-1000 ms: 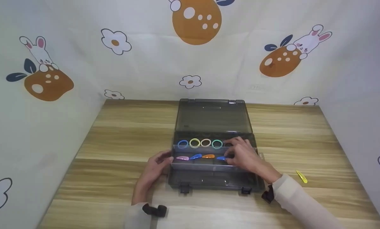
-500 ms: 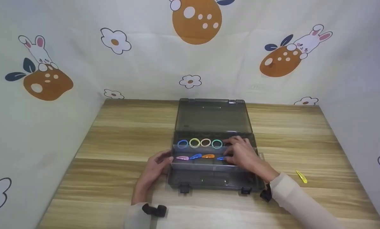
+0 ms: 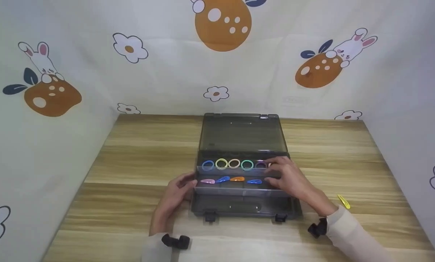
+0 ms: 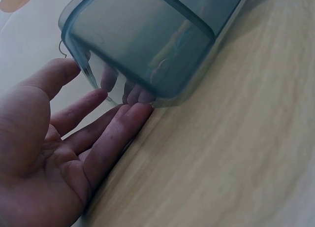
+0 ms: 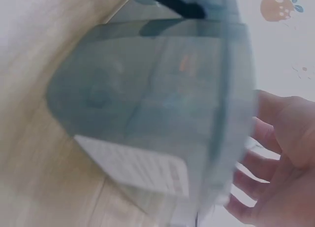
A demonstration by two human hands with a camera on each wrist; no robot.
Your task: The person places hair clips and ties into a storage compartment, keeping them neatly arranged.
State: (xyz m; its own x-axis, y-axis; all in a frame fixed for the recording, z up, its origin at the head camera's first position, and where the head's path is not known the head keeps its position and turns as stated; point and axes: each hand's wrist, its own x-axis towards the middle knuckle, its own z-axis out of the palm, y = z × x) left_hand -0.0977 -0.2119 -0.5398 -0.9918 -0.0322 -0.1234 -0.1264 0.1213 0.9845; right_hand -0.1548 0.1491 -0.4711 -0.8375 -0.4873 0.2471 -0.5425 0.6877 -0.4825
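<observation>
An open smoky-grey plastic case point(image 3: 243, 208) lies mid-table. Its rear compartment holds a row of coloured hair ties, among them a green hair tie point(image 3: 247, 170) and a partly covered purple one. In front lie a pink snap hair clip point(image 3: 207, 181), a blue clip point(image 3: 223, 179), an orange clip point(image 3: 237, 178) and another blue clip point(image 3: 254, 181). My left hand point(image 3: 176, 192) rests its relaxed fingertips against the left wall, seen closely in the left wrist view point(image 4: 74, 153). My right hand point(image 3: 292, 180) hovers over the right end, fingers loosely bent, nothing visible between them.
A yellow snap hair clip point(image 3: 343, 201) lies on the wooden table point(image 3: 130, 163) to the right of the case. The raised lid point(image 3: 243, 133) leans back near the patterned cloth wall point(image 3: 166, 80). A printed label point(image 5: 133, 163) is on the case's side.
My right hand has let go of the right-hand blue hair clip and shifted right, uncovering it and part of the purple hair tie. The left hand keeps its place.
</observation>
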